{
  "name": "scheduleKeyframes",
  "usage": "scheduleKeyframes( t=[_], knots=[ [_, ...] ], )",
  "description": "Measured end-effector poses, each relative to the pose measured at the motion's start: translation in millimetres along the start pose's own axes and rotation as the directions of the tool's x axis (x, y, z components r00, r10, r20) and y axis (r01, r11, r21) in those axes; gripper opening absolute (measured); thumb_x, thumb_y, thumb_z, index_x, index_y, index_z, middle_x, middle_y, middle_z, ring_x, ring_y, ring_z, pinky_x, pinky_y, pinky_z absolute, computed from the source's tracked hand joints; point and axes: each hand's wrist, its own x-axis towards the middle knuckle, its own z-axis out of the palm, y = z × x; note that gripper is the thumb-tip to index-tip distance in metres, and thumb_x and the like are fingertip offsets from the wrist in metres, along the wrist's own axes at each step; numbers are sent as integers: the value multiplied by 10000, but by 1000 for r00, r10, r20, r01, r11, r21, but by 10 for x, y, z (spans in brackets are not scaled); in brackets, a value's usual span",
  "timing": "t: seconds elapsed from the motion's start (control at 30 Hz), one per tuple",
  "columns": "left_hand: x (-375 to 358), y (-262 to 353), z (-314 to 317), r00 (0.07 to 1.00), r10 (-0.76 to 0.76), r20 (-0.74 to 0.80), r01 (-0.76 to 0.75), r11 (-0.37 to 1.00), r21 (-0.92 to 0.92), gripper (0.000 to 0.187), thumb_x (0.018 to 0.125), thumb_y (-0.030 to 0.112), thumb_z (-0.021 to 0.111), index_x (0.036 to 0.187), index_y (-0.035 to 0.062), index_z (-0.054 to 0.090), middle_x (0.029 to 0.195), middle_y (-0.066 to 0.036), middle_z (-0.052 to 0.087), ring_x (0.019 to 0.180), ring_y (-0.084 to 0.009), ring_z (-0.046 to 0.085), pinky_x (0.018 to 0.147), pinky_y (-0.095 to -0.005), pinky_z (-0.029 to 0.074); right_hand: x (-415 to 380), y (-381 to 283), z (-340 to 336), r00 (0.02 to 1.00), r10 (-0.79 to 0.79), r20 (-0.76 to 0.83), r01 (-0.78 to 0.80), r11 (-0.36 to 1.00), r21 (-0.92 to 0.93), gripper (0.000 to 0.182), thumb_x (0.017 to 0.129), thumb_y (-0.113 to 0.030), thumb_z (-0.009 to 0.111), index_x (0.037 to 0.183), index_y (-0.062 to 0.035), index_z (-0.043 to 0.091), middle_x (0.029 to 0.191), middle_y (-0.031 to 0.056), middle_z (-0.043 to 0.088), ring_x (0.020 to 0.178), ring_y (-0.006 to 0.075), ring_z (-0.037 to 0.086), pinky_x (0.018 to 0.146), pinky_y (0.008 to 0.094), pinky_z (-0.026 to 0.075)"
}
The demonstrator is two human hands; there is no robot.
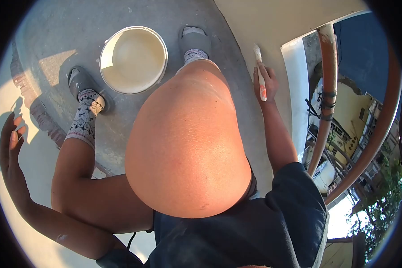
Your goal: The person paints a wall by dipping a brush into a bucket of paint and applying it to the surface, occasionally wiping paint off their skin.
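Note:
My right hand (268, 80) grips a paintbrush (259, 67) close to the wall on the right. Its pale bristles point away from me, and the handle end is smeared orange-red. Over on the left, my left hand (13, 143) is raised beside the pale surface there, with fingers curved and apart and a shadow next to it. I see nothing held firmly in it, though a thin whitish streak shows near the fingertips. A round white bucket (164, 67) with cream-coloured liquid inside stands on the floor between my feet.
My knee (190, 147) fills the middle of the view. Grey slippers (196, 41) stand on the grey floor (107, 15) around the bucket. Beyond the low wall (250, 22) on the right run brown rails (328, 67), with buildings and a tree (379, 210) outside.

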Motion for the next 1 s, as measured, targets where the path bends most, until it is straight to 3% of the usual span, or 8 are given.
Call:
scheduleKeyframes(
  t=[0.2, 0.4, 0.5, 0.57, 0.63, 0.67, 0.8, 1.0],
  knots=[
    [-41, 213, 100, 983, 171, 60, -172, 985, 11, 392, 945, 267, 451, 1270, 55, 510, 1215, -104, 551, 1157, -207, 499, 987, -340, 387, 109, 303, 692, 962, 51, 267, 14, 972, -233, 435, 749, -44, 598, 1161, -182, 598, 892, 64, 561, 705, 275, 602, 673, 386, 515],
    [-51, 271, 22, 968, 242, 66, -240, 970, -38, 382, 938, 250, 451, 1257, 50, 518, 1220, -115, 540, 1157, -211, 493, 976, -341, 392, 317, -35, -520, 993, -53, -108, 41, 993, -107, 364, 734, -30, 668, 1076, -155, 657, 856, 72, 620, 737, 244, 634, 667, 324, 530],
    [-25, 216, 42, 952, 292, 92, -290, 956, -33, 379, 943, 254, 448, 1253, 49, 521, 1218, -111, 544, 1152, -208, 498, 965, -342, 396, 301, -255, -640, 988, -104, -117, 96, 993, -71, 277, 738, -3, 685, 1011, -48, 673, 796, 118, 646, 707, 229, 654, 642, 317, 525],
    [-50, 303, 100, 958, 269, 98, -268, 963, -22, 377, 945, 256, 446, 1252, 49, 522, 1213, -108, 548, 1144, -210, 507, 959, -344, 398, 195, -58, -303, 990, -92, -111, 87, 995, -47, 351, 755, -28, 665, 1083, -152, 657, 861, 82, 626, 747, 242, 635, 664, 328, 528],
    [-79, 319, 88, 970, 227, 83, -228, 974, 0, 376, 948, 258, 445, 1250, 49, 523, 1208, -106, 552, 1135, -212, 515, 953, -345, 401, 187, 128, 61, 983, -80, 162, 105, 983, -149, 367, 785, -33, 629, 1130, -159, 628, 892, 86, 609, 738, 256, 617, 661, 358, 518],
    [-61, 322, 81, 975, 210, 74, -210, 978, -9, 377, 949, 258, 446, 1253, 48, 521, 1201, -103, 556, 1123, -211, 525, 950, -347, 400, 219, 166, 58, 987, 39, 157, -9, 983, -184, 377, 802, -39, 602, 1158, -165, 607, 923, 84, 595, 733, 274, 601, 657, 369, 505],
    [-44, 227, 44, 986, 165, 33, -163, 985, -50, 383, 951, 261, 451, 1260, 43, 513, 1193, -97, 564, 1098, -201, 545, 952, -342, 390, 165, -43, -281, 996, -22, -86, 16, 997, -73, 374, 754, -21, 661, 1108, -142, 641, 816, 78, 602, 684, 236, 606, 609, 322, 498],
    [-68, 94, 109, 989, 136, 61, -138, 990, 25, 399, 950, 273, 468, 1276, 45, 502, 1185, -99, 568, 1093, -186, 543, 961, -319, 383, 19, -35, 443, 994, -99, 51, 99, 995, -11, 409, 733, -44, 660, 1125, -158, 629, 830, 77, 593, 692, 247, 616, 621, 351, 512]
  ],
)
